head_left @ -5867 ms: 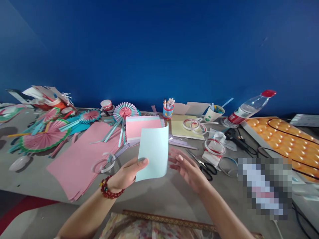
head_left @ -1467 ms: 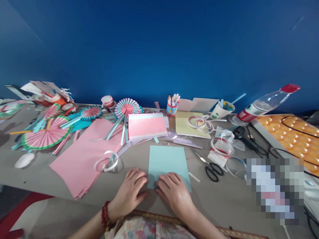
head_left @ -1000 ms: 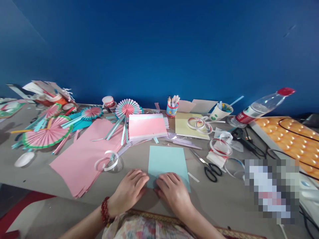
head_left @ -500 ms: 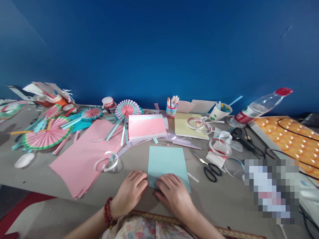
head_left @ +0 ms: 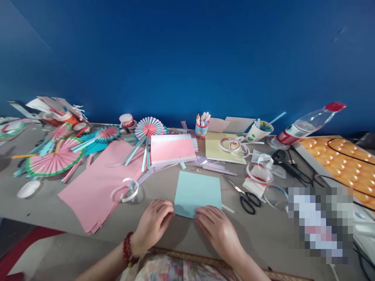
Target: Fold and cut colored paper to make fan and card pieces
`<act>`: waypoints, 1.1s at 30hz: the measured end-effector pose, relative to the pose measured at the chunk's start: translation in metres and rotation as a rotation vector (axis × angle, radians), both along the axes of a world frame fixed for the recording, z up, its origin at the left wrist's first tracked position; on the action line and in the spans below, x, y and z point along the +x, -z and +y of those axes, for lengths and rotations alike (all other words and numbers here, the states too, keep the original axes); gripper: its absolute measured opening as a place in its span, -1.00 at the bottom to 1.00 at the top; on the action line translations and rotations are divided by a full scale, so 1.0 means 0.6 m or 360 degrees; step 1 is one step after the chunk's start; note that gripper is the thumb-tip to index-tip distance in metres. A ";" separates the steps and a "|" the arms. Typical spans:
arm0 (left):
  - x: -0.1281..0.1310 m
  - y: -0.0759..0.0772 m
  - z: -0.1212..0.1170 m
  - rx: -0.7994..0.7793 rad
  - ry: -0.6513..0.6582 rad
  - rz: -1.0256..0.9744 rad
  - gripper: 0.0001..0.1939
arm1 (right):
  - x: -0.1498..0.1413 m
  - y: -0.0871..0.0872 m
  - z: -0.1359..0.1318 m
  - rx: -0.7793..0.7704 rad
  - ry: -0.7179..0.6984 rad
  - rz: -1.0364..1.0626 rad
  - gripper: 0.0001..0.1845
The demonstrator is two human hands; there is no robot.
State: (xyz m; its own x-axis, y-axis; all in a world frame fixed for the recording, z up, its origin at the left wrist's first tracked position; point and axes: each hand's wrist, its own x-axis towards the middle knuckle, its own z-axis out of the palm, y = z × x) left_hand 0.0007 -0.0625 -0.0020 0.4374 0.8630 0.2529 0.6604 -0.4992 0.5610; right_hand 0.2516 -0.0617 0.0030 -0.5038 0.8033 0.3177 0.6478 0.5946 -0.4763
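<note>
A light blue sheet of paper (head_left: 198, 192) lies in front of me, turned slightly on the table. My left hand (head_left: 155, 219), with a red bead bracelet on the wrist, is closed at the sheet's lower left corner, its thumb mostly hidden. At the lower edge, right of centre, the curled fingers of my right hand (head_left: 218, 228) pinch the paper. A pair of scissors (head_left: 244, 195) with black handles lies to the right of the sheet, and a thin white paper strip (head_left: 228, 208) rests between them.
Pink paper sheets (head_left: 96, 187) and a white tape ring (head_left: 131, 190) lie left. Folded paper fans (head_left: 149, 128), a pink folded piece (head_left: 172, 149) and a pen cup (head_left: 202, 128) stand behind. Tape rolls (head_left: 259, 172) and a plastic bottle (head_left: 304, 127) are on the right.
My right hand has moved right along the lower edge. The blue sheet has turned a little, its lower edge shifting up and its top edge slightly right. My left hand stays nearly in place.
</note>
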 end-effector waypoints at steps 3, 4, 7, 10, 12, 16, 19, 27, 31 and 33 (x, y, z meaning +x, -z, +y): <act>0.003 -0.003 -0.004 -0.0231 -0.0227 -0.0195 -0.84 | -0.002 -0.008 0.008 -0.0190 0.0047 0.0213 -0.79; 0.004 -0.004 -0.005 -0.0339 -0.0298 -0.0282 -0.80 | -0.002 -0.010 0.010 -0.0242 0.0063 0.0291 -0.80; 0.013 -0.009 -0.007 -0.0631 -0.0399 -0.0598 -0.67 | -0.005 -0.009 0.011 -0.0339 0.0142 0.0491 -0.80; 0.035 -0.013 -0.001 -0.0841 -0.0317 -0.0986 -0.46 | -0.016 -0.005 0.007 -0.0354 0.0188 0.0655 -0.83; 0.054 -0.016 0.008 -0.0900 -0.0302 -0.1293 -0.27 | -0.027 -0.003 0.006 -0.0345 0.0163 0.0741 -0.87; 0.087 -0.026 0.027 -0.0943 -0.0383 -0.1793 -0.06 | -0.048 -0.005 0.008 -0.0298 0.0153 0.0870 -0.91; 0.103 -0.034 0.036 -0.1199 -0.0339 -0.2029 -0.22 | -0.060 -0.011 0.014 -0.0263 0.0149 0.0911 -0.91; 0.114 -0.039 0.046 -0.1283 -0.0202 -0.2316 -0.40 | -0.071 -0.030 0.023 -0.0071 -0.0002 0.0793 -0.84; 0.117 -0.049 0.051 -0.1169 -0.0126 -0.2449 -0.42 | -0.070 -0.043 0.028 0.0013 0.0005 0.0805 -0.81; 0.119 -0.051 0.053 -0.1127 -0.0123 -0.2484 -0.44 | -0.071 -0.050 0.030 0.0056 0.0001 0.0804 -0.79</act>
State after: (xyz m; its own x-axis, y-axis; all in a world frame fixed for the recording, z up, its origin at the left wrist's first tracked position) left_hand 0.0719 -0.0310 0.0284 0.1213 0.9916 -0.0446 -0.6757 0.1154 0.7281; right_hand 0.2092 -0.0435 0.0332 -0.2795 0.7880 0.5486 0.3420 0.6156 -0.7100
